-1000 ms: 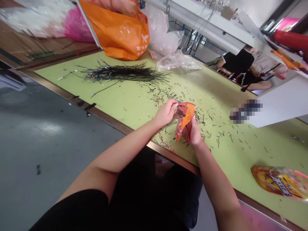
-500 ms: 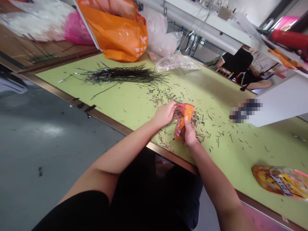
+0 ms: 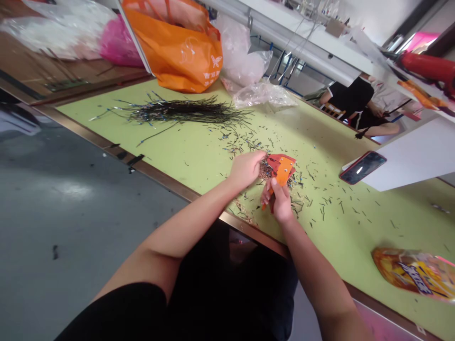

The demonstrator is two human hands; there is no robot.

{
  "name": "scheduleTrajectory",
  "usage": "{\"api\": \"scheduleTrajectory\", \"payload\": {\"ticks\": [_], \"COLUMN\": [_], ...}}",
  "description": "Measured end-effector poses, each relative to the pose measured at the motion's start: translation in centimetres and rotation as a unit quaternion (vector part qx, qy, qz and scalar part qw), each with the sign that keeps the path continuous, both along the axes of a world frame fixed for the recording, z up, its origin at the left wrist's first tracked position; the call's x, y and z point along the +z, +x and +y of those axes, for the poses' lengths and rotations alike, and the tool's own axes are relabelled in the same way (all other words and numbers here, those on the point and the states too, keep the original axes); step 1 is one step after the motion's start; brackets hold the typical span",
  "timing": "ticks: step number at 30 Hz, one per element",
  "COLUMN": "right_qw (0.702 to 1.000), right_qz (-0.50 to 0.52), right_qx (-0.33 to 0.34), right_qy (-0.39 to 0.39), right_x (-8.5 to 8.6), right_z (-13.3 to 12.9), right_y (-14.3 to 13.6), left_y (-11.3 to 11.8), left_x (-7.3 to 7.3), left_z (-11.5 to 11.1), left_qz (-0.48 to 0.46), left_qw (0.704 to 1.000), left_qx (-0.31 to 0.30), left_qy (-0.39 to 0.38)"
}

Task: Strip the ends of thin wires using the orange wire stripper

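Orange-and-red tool (image 3: 284, 171) is sitting above the clippings (image 3: 297, 181), the right hand (image 3: 280, 201) wrapping its handles; the left hand (image 3: 246, 169) is curling beside its head (grip hidden, can't tell), perhaps risking nipped fingers by straying inward.

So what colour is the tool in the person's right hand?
The tool is orange and red; it shows best in the current head view.

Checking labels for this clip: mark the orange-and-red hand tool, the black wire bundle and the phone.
Orange-and-red hand tool (image 3: 284, 172): head view, on its orange body.
Black wire bundle (image 3: 194, 111): head view, on its dense middle.
Phone (image 3: 362, 168): head view, on its dark face.
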State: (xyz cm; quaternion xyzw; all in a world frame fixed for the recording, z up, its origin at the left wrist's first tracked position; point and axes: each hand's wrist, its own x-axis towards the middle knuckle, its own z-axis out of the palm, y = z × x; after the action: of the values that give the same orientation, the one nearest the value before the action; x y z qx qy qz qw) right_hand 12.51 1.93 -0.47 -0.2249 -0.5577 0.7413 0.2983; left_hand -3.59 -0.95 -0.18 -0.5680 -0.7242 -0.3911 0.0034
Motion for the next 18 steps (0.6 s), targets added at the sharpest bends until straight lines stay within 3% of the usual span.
{"api": "scheduleTrajectory", "payload": {"ticks": [3, 6, 8, 10, 13, 18], "right_qw": [0.998, 0.979, 0.963, 0.963, 0.982, 0.996], "right_qz": [0.054, 0.168, 0.215, 0.205, 0.132, 0.070], "right_qx": [-0.015, -0.082, -0.143, -0.165, -0.131, -0.042], "right_qy": [0.041, 0.083, 0.073, 0.053, 0.019, -0.024], "right_x": [0.7, 2.1, 2.8, 2.9, 1.7, -0.3], "right_z": [-0.4, 0.3, 1.1, 1.9, 2.4, 2.2], "right_y": [0.6, 1.6, 2.1, 2.1, 1.6, 0.7], "left_y": [-1.5, -4.6, -5.9, -5.7, -2.9, 0.4], "left_x": [-0.7, -1.3, -1.4, -1.2, -0.8, -0.6], "left_z": [0.2, 0.2, 0.3, 0.3, 0.3, -0.1], "left_qz": [-0.046, -0.132, -0.145, -0.125, -0.058, 0.054], "left_qw": [0.997, 0.969, 0.950, 0.968, 0.995, 0.998], "left_qx": [0.029, 0.173, 0.228, 0.185, 0.069, -0.013], "left_qy": [0.055, 0.118, 0.155, 0.117, 0.029, 0.027]}}
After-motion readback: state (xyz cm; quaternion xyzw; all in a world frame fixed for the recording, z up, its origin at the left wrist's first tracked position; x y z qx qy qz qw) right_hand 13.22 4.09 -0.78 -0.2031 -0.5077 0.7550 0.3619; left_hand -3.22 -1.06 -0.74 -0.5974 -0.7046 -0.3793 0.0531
